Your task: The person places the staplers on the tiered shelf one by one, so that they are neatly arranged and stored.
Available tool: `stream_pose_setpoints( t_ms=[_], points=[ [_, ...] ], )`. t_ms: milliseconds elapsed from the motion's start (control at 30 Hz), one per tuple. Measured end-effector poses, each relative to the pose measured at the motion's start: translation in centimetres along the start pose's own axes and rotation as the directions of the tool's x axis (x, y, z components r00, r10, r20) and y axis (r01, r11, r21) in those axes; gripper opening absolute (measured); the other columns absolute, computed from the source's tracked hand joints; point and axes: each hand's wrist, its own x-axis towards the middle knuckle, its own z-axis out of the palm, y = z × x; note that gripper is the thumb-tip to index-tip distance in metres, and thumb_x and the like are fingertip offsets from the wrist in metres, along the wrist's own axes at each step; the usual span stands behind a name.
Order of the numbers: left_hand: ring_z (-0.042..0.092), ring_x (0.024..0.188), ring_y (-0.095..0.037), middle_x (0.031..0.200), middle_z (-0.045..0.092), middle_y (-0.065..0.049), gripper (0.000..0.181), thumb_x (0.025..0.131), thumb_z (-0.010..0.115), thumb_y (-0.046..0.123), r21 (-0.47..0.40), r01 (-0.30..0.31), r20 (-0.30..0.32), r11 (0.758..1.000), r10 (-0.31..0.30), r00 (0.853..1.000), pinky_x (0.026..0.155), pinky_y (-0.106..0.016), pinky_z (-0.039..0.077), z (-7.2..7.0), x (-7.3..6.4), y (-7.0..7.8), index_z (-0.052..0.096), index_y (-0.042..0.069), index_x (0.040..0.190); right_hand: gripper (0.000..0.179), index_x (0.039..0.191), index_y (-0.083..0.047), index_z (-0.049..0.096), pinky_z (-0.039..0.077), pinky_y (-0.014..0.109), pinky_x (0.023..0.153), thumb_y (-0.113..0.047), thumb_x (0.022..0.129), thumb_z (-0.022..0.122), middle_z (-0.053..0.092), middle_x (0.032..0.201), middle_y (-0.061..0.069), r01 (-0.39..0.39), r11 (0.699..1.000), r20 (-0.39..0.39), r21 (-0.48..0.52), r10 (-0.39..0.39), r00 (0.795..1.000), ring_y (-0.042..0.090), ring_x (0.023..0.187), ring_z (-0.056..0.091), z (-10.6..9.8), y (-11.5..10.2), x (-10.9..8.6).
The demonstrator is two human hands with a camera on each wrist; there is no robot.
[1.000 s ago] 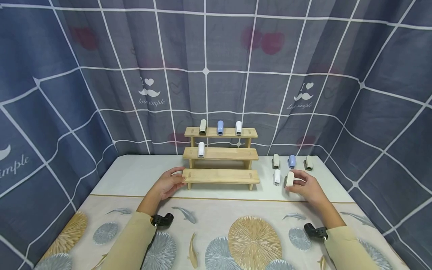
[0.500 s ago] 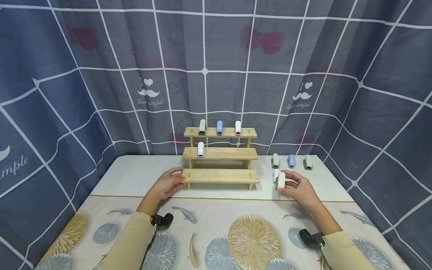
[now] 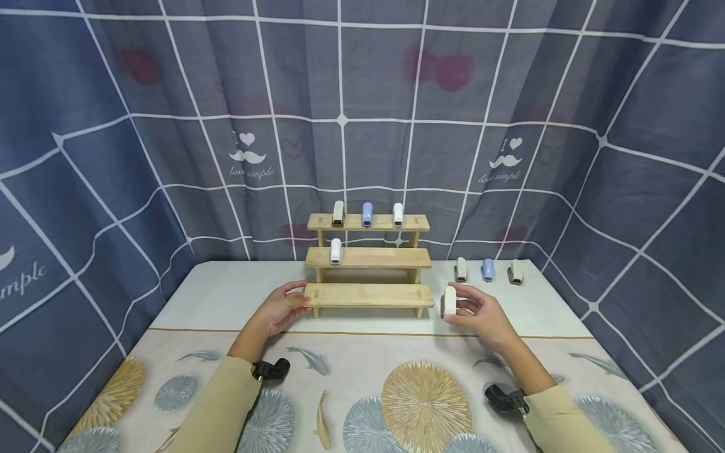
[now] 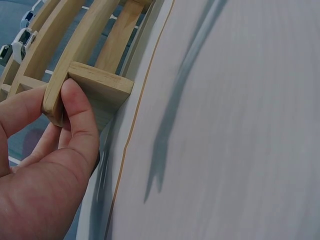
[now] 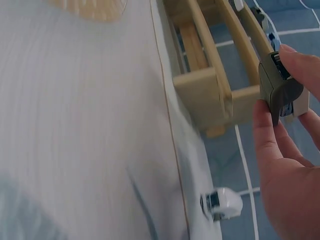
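Note:
My left hand (image 3: 283, 309) pinches the left end of the lowest step of a three-tier wooden display stand (image 3: 368, 292); in the left wrist view its thumb lies against the step's end. Between thumb and fingers, my right hand (image 3: 481, 314) holds a cream mini stapler (image 3: 449, 302) with a dark base (image 5: 272, 87), just right of that step. The top tier carries a cream stapler (image 3: 338, 214), a blue stapler (image 3: 367, 214) and a white stapler (image 3: 398, 214). Another white stapler (image 3: 336, 251) stands at the left of the middle tier.
At the table's back right stand a cream stapler (image 3: 460, 270), a blue one (image 3: 488, 270) and another cream one (image 3: 515, 273). A white stapler (image 5: 225, 203) on the table is hidden behind my right hand in the head view. A grid-patterned curtain (image 3: 374, 151) encloses the table.
My right hand has carried the cream stapler left, past the white stapler on the table, to beside the stand's lowest step. The left hand has kept its grip on the stand.

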Motion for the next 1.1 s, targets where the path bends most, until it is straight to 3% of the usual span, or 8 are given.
stream_pose_setpoints(
  t_ms=[333, 600, 900, 1100],
  points=[
    [0.068, 0.085, -0.013, 0.105, 0.061, -0.006, 0.068, 0.096, 0.059, -0.009, -0.004, -0.001, 0.015, 1.0, 0.001, 1.0, 0.077, -0.021, 0.062, 0.0, -0.2, 0.1, 0.029, -0.001, 0.157, 0.081, 0.15, 0.002, 0.045, 0.063, 0.025, 0.085, 0.004, 0.079, 0.084, 0.053, 0.138, 0.032, 0.012, 0.996, 0.088, 0.088, -0.02, 0.996, 0.011, 0.107, 0.067, 2.5, -1.3, 1.3],
    [0.068, 0.086, -0.013, 0.105, 0.061, -0.005, 0.067, 0.097, 0.059, -0.009, -0.002, 0.0, 0.015, 1.0, 0.0, 1.0, 0.078, -0.021, 0.062, -0.1, -0.1, 0.0, 0.029, -0.001, 0.157, 0.082, 0.149, -0.002, 0.049, 0.061, 0.025, 0.089, 0.001, 0.076, 0.087, 0.056, 0.139, 0.027, 0.021, 0.996, 0.114, 0.085, -0.031, 0.993, 0.017, 0.114, 0.065, 4.4, -2.7, 3.2],
    [0.068, 0.087, -0.012, 0.106, 0.061, -0.006, 0.067, 0.097, 0.058, -0.008, 0.006, -0.003, 0.011, 1.0, 0.003, 1.0, 0.079, -0.021, 0.062, -0.1, 0.1, -0.1, 0.029, -0.001, 0.157, 0.08, 0.147, -0.001, 0.052, 0.062, 0.026, 0.088, 0.003, 0.075, 0.087, 0.059, 0.132, 0.023, 0.022, 0.995, 0.127, 0.096, -0.035, 0.991, 0.017, 0.109, 0.067, 6.1, -3.8, 5.5],
    [0.068, 0.087, -0.013, 0.107, 0.062, -0.007, 0.066, 0.097, 0.058, -0.008, 0.007, -0.002, 0.001, 1.0, 0.002, 1.0, 0.078, -0.021, 0.062, 0.0, 0.1, -0.1, 0.03, -0.001, 0.156, 0.076, 0.141, -0.004, 0.057, 0.06, 0.024, 0.089, -0.001, 0.073, 0.089, 0.064, 0.132, 0.022, 0.034, 0.999, 0.123, 0.036, -0.038, 0.992, 0.022, 0.111, 0.067, 6.9, -5.1, 7.2]
  ],
)
